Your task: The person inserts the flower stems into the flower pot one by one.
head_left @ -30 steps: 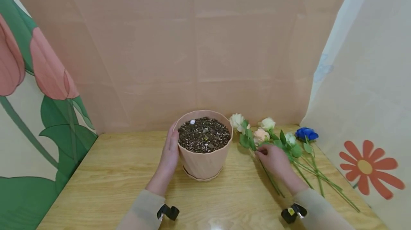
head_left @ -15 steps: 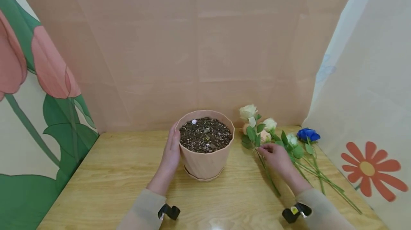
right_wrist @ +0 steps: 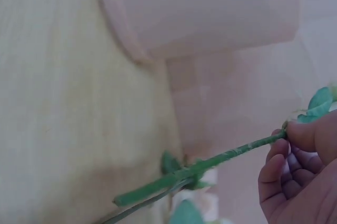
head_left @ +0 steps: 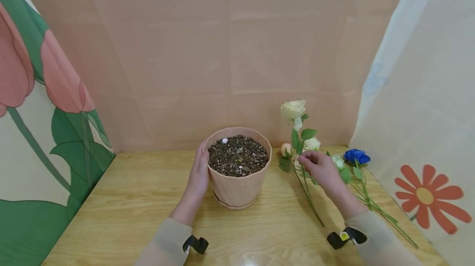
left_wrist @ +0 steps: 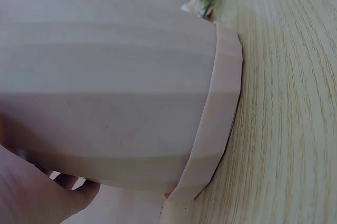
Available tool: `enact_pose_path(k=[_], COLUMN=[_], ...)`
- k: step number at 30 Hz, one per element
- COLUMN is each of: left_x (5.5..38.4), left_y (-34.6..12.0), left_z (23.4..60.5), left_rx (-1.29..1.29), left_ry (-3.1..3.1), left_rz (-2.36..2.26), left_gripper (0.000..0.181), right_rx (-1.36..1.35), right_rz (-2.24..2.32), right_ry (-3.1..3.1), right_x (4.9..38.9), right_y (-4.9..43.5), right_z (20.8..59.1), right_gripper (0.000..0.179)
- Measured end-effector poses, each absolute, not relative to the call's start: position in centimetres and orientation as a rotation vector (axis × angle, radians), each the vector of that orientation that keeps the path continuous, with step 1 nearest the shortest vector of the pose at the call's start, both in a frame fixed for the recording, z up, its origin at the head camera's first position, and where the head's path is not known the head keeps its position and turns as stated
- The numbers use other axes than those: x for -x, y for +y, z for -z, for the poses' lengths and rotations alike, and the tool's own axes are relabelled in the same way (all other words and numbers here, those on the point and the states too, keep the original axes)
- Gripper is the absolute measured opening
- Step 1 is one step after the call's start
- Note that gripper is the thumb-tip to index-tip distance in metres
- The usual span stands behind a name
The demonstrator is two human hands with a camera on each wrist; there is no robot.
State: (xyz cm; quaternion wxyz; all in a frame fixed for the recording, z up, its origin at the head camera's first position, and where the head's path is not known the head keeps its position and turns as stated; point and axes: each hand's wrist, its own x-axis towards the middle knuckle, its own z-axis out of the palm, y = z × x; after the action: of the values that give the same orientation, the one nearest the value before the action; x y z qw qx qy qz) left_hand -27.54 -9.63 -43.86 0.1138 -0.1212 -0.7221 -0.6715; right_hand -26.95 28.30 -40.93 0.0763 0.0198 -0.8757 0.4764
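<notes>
In the head view, a pale pink flower pot (head_left: 237,189) filled with dark soil (head_left: 237,156) stands on a saucer. My left hand (head_left: 198,173) rests along the pot's left side, its fingers fairly straight against the wall; in the left wrist view part of that hand (left_wrist: 39,195) lies by the pot's side (left_wrist: 105,71). Right of the pot, my right hand (head_left: 320,171) pinches a cream-white artificial rose (head_left: 293,110) between thumb and fingers below its leaves. The bloom stands raised, its stem slanting down. In the right wrist view the rose's green stem (right_wrist: 231,153) runs from the fingertips.
Several other artificial flowers lie on the wooden table (head_left: 148,200) at the right, including a blue rose (head_left: 357,156) and a peach one (head_left: 285,149). A pink sheet (head_left: 167,60) hangs behind the table. Printed side panels flank both edges.
My right hand has lifted the cream-white rose from the other flowers, tilting its bloom upward and away from the table. My left hand stays at the pot.
</notes>
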Motion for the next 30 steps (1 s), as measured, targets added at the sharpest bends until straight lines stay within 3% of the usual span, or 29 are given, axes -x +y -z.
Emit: enact_pose_path(k=[10,20,30], left_x=[27.4,26.9,27.3], left_y=[-9.6,-8.8,-8.8], left_z=[43.8,43.9,43.7], left_rx=[0.319,0.239,0.281], left_ry=[-2.124,-2.13,-2.122], left_rz=[1.944,1.904,1.952], left_gripper=[0.059,0.057,0.059], right_rx=[-0.238,-0.293,-0.339], right_rz=[-1.388,-1.357,-1.381], right_ry=[-2.533,-2.423,-2.326], right_x=[27.3,26.1,25.2], right_y=[26.3,24.9,23.0], right_z=[36.9,32.3,30.1], right_gripper=[0.027,0.033,0.035])
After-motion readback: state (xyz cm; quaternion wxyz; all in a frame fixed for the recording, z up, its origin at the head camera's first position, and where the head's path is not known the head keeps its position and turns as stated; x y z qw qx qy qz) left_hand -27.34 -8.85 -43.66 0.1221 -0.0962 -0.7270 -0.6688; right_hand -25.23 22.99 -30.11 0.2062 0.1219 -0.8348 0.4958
